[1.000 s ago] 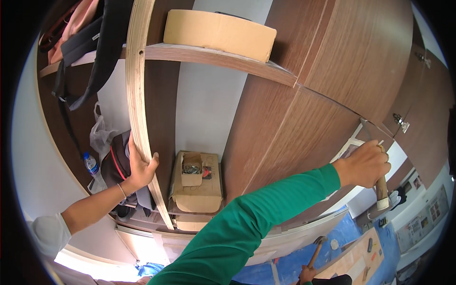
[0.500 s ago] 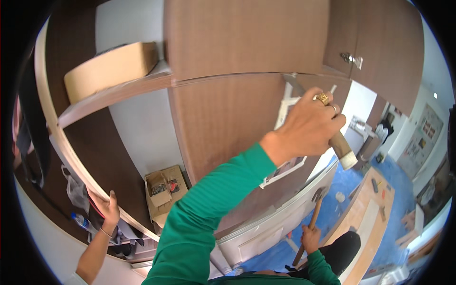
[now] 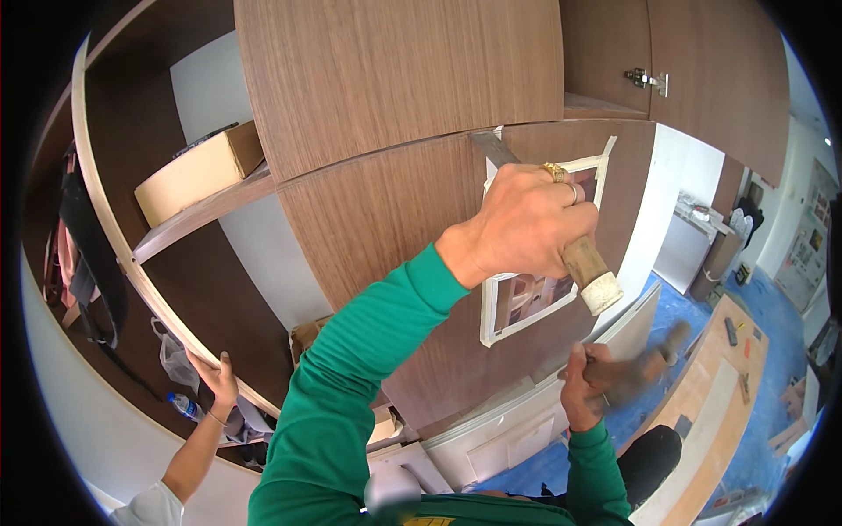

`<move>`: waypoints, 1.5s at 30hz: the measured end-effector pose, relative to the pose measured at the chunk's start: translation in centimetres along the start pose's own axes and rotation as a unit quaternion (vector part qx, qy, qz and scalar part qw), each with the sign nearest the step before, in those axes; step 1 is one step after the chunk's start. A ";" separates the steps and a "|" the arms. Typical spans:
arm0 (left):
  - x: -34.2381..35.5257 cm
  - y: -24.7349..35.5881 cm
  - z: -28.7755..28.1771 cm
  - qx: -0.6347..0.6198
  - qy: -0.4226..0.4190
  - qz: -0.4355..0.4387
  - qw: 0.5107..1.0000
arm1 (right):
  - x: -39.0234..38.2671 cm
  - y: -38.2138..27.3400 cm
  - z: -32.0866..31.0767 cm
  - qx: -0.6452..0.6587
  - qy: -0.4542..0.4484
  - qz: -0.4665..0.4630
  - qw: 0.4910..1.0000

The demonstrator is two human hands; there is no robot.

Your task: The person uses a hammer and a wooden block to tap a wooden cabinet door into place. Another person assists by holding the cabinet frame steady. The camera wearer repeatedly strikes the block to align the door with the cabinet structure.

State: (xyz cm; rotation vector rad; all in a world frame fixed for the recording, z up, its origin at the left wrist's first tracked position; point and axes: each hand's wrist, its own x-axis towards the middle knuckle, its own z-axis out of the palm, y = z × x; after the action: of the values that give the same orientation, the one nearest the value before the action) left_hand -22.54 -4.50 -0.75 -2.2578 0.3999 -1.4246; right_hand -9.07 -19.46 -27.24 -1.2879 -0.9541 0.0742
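Observation:
My left hand [image 3: 535,215], in a green sleeve and wearing rings, grips the wooden handle of a chisel [image 3: 588,272]. The chisel's metal blade points up-left to the seam [image 3: 386,154] between brown cabinet panels. Just behind it, a picture in white edging [image 3: 526,307] is on the lower panel. Lower right, my right hand [image 3: 586,377] holds a hammer [image 3: 636,373], blurred by motion. At the left, another person's hand [image 3: 217,373], with a bracelet and white sleeve, grips a pale wooden strip [image 3: 158,307] along the shelving's front.
Shelves hold a cardboard box [image 3: 180,184], bags [image 3: 79,245] and a bottle [image 3: 182,406]. An upper door [image 3: 710,79] stands open at right. Below are leaning white panels [image 3: 509,434], a plank bench [image 3: 719,412] and blue floor sheeting [image 3: 785,351].
The view has turned right toward the closed panels. My left hand and chisel sit closer to the seam in mid-view. My right hand has raised the hammer from low down, now blurred.

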 end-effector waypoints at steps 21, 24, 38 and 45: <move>2.9 3.7 2.8 -0.009 -0.045 0.096 0.994 | -3.0 7.5 -6.1 -0.002 -0.023 0.053 0.998; 1.0 3.5 4.0 0.002 -0.016 0.065 0.998 | -3.7 10.4 -6.4 -0.010 -0.030 0.097 0.995; 0.6 1.8 -1.5 0.070 0.000 0.095 0.993 | -4.4 12.6 -6.6 -0.001 -0.058 0.127 0.990; 0.0 0.9 -2.0 0.056 0.032 0.092 0.994 | -4.8 12.7 -6.2 -0.005 -0.067 0.139 0.988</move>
State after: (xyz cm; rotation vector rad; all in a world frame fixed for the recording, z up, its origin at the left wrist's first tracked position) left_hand -24.34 -5.72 -0.49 -2.0350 0.5199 -1.3904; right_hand -2.51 -22.70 -40.25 -1.4337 -0.8827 0.3766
